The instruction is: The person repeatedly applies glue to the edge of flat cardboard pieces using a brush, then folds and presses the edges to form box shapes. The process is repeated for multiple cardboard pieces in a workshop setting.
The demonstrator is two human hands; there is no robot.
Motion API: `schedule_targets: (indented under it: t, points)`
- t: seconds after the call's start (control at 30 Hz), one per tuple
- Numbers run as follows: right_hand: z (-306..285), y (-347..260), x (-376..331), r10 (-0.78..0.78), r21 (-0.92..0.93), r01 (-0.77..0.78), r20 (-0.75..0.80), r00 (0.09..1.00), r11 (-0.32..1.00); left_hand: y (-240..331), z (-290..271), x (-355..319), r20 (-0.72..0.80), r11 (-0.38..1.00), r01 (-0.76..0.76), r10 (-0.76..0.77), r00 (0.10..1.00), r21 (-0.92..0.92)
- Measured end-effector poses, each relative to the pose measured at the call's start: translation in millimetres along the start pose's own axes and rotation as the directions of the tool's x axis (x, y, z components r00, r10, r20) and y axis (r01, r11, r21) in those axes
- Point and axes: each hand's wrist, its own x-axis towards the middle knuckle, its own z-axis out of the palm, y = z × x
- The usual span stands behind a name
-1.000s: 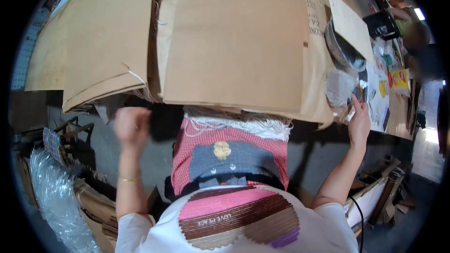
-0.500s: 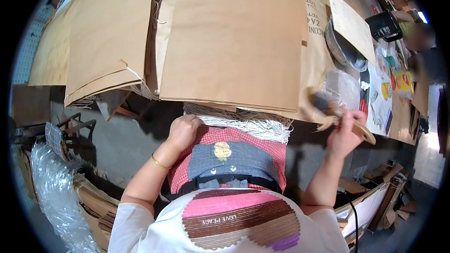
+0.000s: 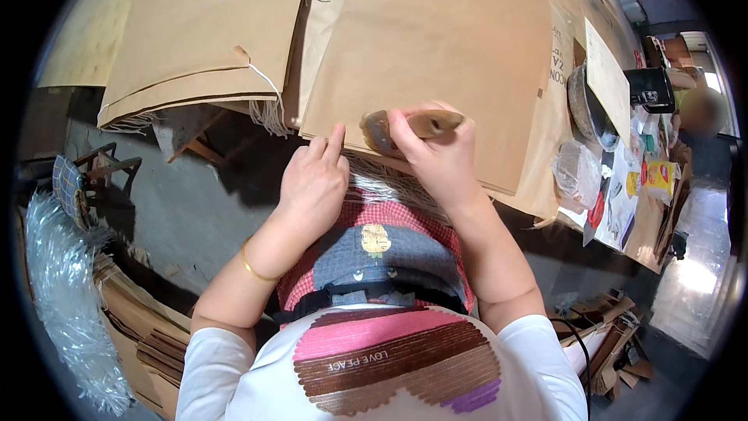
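Note:
My right hand (image 3: pixel 440 156) grips a flat wooden-handled brush (image 3: pixel 435 122), its dark bristle end pointing left over the near edge of a stack of brown paper sheets or bags (image 3: pixel 436 47). Beside it, my left hand (image 3: pixel 315 183) is at the same near edge with its index finger stretched forward and other fingers partly extended; nothing shows in it. Below the edge, a bundle of white strings (image 3: pixel 382 181) hangs over my lap, partly hidden by my right forearm. A second brown paper stack (image 3: pixel 202 39) with strings hanging from it lies to the left.
At the right stand a round basin (image 3: pixel 580 105) partly covered by a board (image 3: pixel 608 70), a black container (image 3: pixel 650 90), a plastic-wrapped block (image 3: pixel 576 174), a yellow packet (image 3: pixel 659 177) and a knife (image 3: pixel 594 218). Another person (image 3: pixel 701 117) is beyond. Clear plastic strips (image 3: pixel 66 296) and cardboard (image 3: pixel 148 343) lie lower left.
My right hand has brought the brush from the right side to the near edge of the middle stack. My left hand has moved forward from the strings, its fingers now extended. The view has shifted.

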Motion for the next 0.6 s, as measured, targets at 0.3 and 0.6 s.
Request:
schedule_targets:
  t: [0.3,0.6]
  points:
    - [-104,43,-26,0.055,-0.523,-0.129,-0.156,0.986,0.842,1,-3,11,0.065,0.997,-0.015,0.01,0.998,0.076]
    - [-126,57,-33,0.093,-0.39,-0.229,-0.336,0.937,0.892,13,-1,17,-0.009,0.997,0.018,-0.017,1.0,0.077]
